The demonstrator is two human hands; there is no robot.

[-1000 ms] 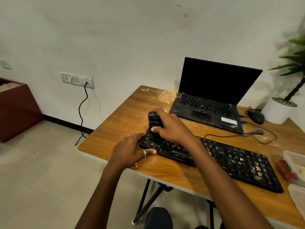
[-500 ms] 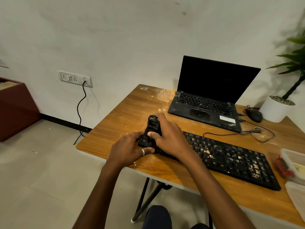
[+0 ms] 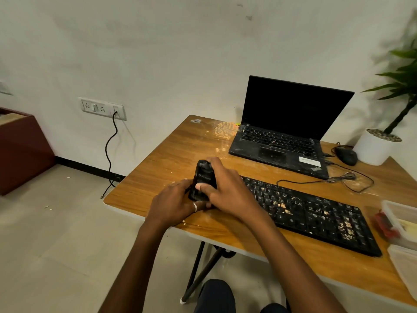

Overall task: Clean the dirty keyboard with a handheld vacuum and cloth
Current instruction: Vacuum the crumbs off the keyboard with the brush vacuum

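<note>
A black keyboard [image 3: 316, 213] strewn with pale crumbs lies across the wooden table [image 3: 158, 168]. A small black handheld vacuum [image 3: 203, 175] stands upright over the keyboard's left end. My right hand [image 3: 225, 188] is wrapped around the vacuum's body, thumb on its front. My left hand [image 3: 176, 203], with a ring on one finger, is closed on the keyboard's left edge and touches the vacuum's base. The keyboard's left corner is hidden under both hands. No cloth is in sight.
An open black laptop [image 3: 284, 136] sits behind the keyboard, with a mouse [image 3: 346, 155], a tangled cable [image 3: 347, 177] and a white plant pot [image 3: 374, 146] to its right. Clear plastic containers [image 3: 404, 224] stand at the table's right edge. Crumbs lie on the tabletop.
My right hand has slid the vacuum left along the keyboard to its left end. The left hand has stayed on the keyboard's left edge.
</note>
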